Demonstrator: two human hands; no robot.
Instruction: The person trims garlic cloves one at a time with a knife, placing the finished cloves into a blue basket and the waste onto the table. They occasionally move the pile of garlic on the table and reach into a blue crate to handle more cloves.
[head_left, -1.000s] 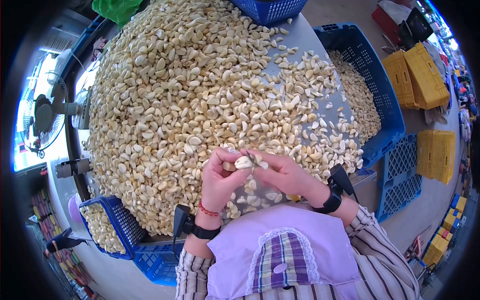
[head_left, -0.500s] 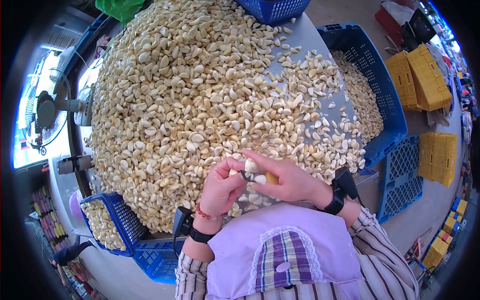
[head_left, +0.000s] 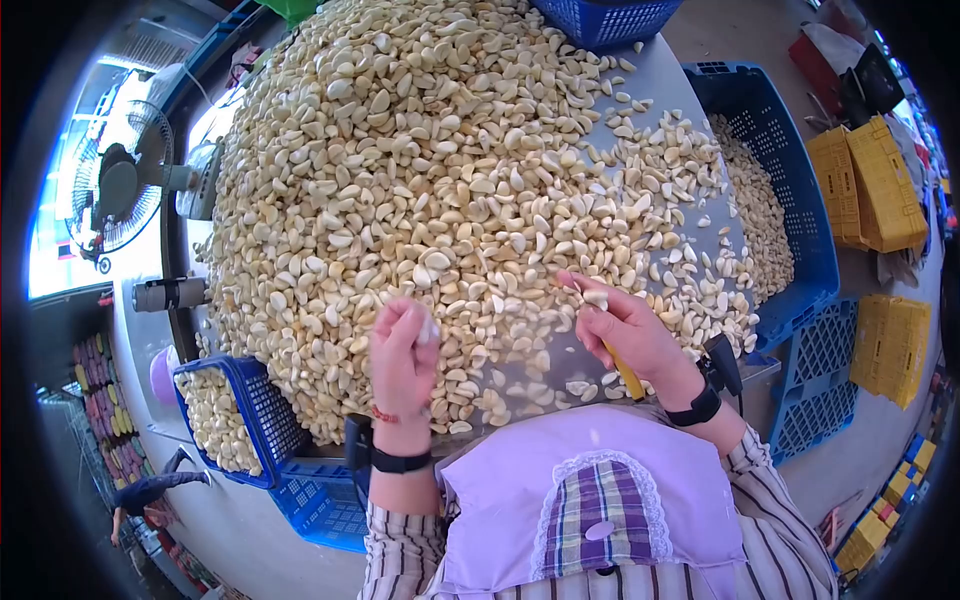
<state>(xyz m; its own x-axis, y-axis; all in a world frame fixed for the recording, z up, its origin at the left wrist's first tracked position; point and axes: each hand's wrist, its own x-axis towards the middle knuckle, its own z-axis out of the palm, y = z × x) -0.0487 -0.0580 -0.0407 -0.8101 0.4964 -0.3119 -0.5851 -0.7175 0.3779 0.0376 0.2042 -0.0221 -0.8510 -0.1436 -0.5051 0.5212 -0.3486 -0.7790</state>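
A big heap of peeled garlic cloves (head_left: 400, 190) spreads over the metal table (head_left: 672, 82) before me. My left hand (head_left: 403, 355), a little blurred, hovers over the near side of the heap with its fingers closed around a pale garlic clove (head_left: 428, 330). To its right, my right hand (head_left: 640, 335) grips a small knife (head_left: 625, 372) by its yellow handle, which points down toward the apron. Another garlic clove (head_left: 596, 298) sits between the thumb and forefinger of that hand. The knife's blade is mostly hidden. Loose cloves lie on the metal between my hands.
Cloves partly fill a blue crate (head_left: 800, 200) at the right and a blue basket (head_left: 275, 415) at the near left. Another blue basket (head_left: 610, 22) stands at the back. Yellow crates (head_left: 880, 185) are stacked on the right; a fan (head_left: 125, 185) stands left. A person (head_left: 150, 492) is at lower left.
My hands have moved apart: the left went left with a garlic clove, the right went right with the knife and a clove. The whole view has shifted slightly.
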